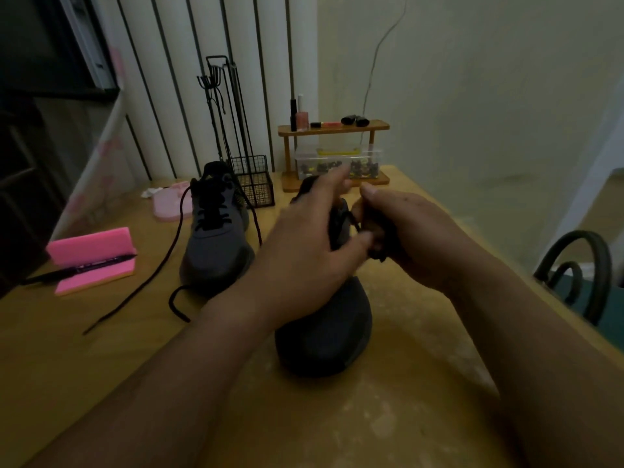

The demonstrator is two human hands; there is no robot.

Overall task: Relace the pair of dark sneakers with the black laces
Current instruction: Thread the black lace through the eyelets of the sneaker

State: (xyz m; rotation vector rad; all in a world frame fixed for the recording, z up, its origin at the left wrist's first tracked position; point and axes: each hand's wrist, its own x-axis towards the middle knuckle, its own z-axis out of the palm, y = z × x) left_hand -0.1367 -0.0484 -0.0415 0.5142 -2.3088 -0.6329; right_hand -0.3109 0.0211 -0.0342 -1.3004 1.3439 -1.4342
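Note:
Two dark sneakers stand on the wooden table [101, 349]. The left sneaker [216, 238] has black lacing up its front, and its loose lace ends [148, 282] trail over the table to the front left. Right in front of me is the near sneaker [324, 329], toe toward me. My left hand [304, 251] lies over its upper, the thumb and fingers pinching a black lace [354, 224]. Opposite it, my right hand [412, 238] grips the bunched lace at the shoe's right side. The eyelets under my hands are hidden.
A pink foam holder with a black pen [91, 261] lies at the left. Behind the shoes are a pink dish [170, 206], a black wire basket [253, 184] and a small wooden shelf [334, 130] with cosmetics and a clear box. A dark chair back [580, 275] is at the right.

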